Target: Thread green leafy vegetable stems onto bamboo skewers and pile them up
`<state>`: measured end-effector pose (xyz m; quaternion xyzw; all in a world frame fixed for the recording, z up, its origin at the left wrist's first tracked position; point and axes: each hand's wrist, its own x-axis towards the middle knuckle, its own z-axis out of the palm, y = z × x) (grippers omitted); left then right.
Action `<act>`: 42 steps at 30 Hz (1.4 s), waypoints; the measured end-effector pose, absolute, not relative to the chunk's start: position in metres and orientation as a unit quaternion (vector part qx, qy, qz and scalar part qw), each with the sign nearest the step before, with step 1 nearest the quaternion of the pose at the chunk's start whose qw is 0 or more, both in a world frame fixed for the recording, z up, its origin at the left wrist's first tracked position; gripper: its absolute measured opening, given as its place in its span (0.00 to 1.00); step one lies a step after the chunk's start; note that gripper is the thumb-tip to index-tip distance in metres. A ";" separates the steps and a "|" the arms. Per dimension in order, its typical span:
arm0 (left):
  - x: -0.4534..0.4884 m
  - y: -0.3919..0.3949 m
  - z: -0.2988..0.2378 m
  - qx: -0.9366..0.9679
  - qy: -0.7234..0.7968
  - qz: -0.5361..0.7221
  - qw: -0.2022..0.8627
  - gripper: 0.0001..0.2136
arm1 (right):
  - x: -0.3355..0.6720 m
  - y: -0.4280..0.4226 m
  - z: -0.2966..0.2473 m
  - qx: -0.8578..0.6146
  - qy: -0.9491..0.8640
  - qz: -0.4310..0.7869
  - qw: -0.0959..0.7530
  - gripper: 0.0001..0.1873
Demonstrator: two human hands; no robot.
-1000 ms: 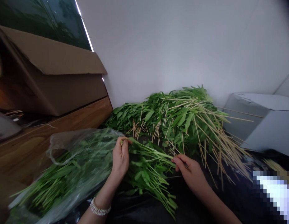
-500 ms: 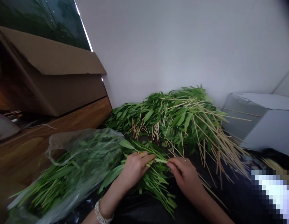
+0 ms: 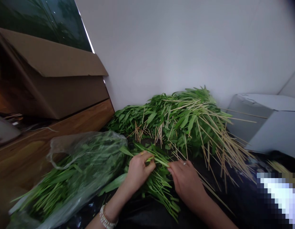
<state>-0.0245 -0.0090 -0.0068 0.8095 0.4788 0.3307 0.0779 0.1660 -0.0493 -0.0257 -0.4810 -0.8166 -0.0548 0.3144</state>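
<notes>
Here's the left hand (image 3: pixel 139 171), fingers curled closed around a few green stems (image 3: pixel 162 161), which stretch rightward to the right hand (image 3: pixel 185 178), its thumb and fingertips pinching their ends. A stick (image 3: pixel 217 194) slants away past the right wrist; whether that hand grips it, can't tell. Loose greens (image 3: pixel 159 187) lie just below and between the hands, a bag (image 3: pixel 66 140) left of the left hand, a leafy pile (image 3: pixel 152 117) beyond both.
</notes>
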 end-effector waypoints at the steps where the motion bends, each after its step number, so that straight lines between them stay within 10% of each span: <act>1: -0.027 -0.006 -0.005 0.795 0.487 0.348 0.098 0.08 | 0.167 -0.049 -0.025 -0.483 -0.815 -0.055 0.315 0.15; 12: -0.063 0.006 0.008 0.724 0.521 0.444 -0.084 0.09 | 0.179 -0.043 -0.033 -0.509 -0.799 -0.073 0.311 0.14; 26: -0.018 -0.023 0.001 0.910 0.365 0.186 -0.072 0.10 | 0.167 -0.051 -0.029 -0.456 -0.823 -0.148 0.304 0.14; 42: -0.012 -0.028 -0.011 0.916 0.314 0.244 -0.045 0.05 | 0.159 -0.056 -0.031 -0.442 -0.834 -0.012 0.330 0.13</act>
